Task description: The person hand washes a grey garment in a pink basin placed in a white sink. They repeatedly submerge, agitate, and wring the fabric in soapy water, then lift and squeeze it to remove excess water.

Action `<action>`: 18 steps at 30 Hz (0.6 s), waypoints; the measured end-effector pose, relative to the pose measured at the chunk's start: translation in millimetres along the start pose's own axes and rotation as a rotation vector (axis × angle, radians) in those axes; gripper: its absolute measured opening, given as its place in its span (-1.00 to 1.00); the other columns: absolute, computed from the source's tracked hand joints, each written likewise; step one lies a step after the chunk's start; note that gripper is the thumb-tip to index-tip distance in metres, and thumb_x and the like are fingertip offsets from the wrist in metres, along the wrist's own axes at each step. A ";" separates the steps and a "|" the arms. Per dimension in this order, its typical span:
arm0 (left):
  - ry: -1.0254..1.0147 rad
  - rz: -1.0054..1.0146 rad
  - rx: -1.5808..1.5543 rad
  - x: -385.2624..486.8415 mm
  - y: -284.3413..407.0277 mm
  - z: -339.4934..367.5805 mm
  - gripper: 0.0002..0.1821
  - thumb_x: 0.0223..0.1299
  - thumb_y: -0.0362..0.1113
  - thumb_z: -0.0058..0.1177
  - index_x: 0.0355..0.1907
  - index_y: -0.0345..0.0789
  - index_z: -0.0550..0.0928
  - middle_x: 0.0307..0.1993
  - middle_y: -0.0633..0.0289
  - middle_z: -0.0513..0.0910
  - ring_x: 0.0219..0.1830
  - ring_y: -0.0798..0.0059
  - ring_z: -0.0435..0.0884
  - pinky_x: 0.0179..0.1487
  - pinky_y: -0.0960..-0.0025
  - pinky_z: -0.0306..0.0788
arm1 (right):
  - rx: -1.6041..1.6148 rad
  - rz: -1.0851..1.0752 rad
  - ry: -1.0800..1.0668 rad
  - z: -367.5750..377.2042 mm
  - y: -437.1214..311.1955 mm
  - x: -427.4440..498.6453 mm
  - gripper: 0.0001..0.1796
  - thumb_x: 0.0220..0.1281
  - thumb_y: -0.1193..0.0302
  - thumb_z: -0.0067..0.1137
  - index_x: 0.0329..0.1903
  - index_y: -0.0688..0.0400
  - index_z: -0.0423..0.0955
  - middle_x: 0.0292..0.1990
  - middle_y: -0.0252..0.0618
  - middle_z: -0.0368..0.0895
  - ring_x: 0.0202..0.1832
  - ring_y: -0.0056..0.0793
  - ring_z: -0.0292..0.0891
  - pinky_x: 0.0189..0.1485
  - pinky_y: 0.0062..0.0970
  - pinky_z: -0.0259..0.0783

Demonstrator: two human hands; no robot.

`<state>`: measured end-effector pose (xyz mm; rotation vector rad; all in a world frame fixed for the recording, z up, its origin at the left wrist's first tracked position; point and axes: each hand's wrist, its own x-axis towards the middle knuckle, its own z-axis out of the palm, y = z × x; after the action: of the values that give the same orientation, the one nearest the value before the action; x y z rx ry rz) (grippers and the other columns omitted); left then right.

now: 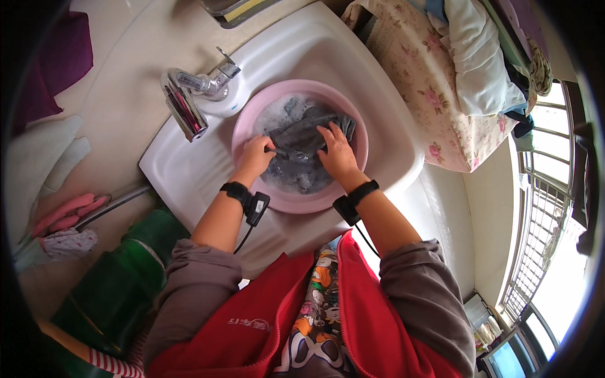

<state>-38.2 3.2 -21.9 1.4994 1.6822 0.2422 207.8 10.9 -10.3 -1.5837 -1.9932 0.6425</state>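
A pink plastic basin (pixel 299 207) stands in a white ceramic sink (pixel 397 127), holding sudsy water and a dark grey wet cloth (pixel 302 130), partly under the surface. At the basin's left side my left hand (pixel 257 153) pinches an edge of the cloth between thumb and fingers. My right hand (pixel 338 151) lies over the cloth's right part with fingers spread, the fingertips touching it; no grip shows. Both wrists wear black straps with small cabled devices. How the cloth lies below the suds is hidden.
A chrome faucet (pixel 186 104) rises at the sink's upper left. Floral fabric (pixel 439 94) with white cloth (pixel 477 61) heaped on it covers something to the right. Pink gloves (pixel 64 215) hang at the left near a metal rail (pixel 113 205), above a dark green object (pixel 113 283).
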 end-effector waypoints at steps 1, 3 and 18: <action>0.023 0.066 -0.057 -4.0 -3.1 -4.5 -0.79 -0.11 -0.51 0.25 -0.38 -0.36 0.53 -0.20 0.15 0.65 0.10 0.06 0.50 0.16 0.21 0.35 | -0.103 0.027 -0.005 4.0 0.1 2.0 -0.77 -0.01 0.50 0.20 -0.20 0.12 0.56 -0.18 -0.21 0.58 -0.03 -0.14 0.49 0.09 -0.25 0.41; 0.111 0.201 -0.168 -15.9 -7.2 -13.0 -0.82 -0.11 -0.54 0.23 -0.41 -0.39 0.52 -0.20 0.12 0.69 0.15 0.05 0.51 0.21 0.26 0.35 | -0.238 0.093 -0.138 6.7 0.2 5.6 -0.79 -0.01 0.46 0.21 -0.23 0.10 0.58 -0.18 -0.23 0.58 0.00 -0.15 0.46 0.07 -0.25 0.40; -0.083 0.090 -0.936 -62.4 9.8 -55.5 -0.89 0.23 -0.46 -0.07 -0.20 -0.29 0.38 -0.31 0.39 0.43 -0.28 0.71 0.35 -0.14 0.60 0.25 | 0.978 0.286 -0.371 -62.8 -16.6 -19.8 -0.82 0.33 0.34 0.11 -0.21 0.20 0.41 -0.37 -0.51 0.45 -0.26 -0.73 0.33 -0.22 -0.64 0.30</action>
<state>-74.0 -28.6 47.2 0.8472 1.1540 0.8647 240.2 -8.8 46.0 -1.1496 -1.2674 1.7853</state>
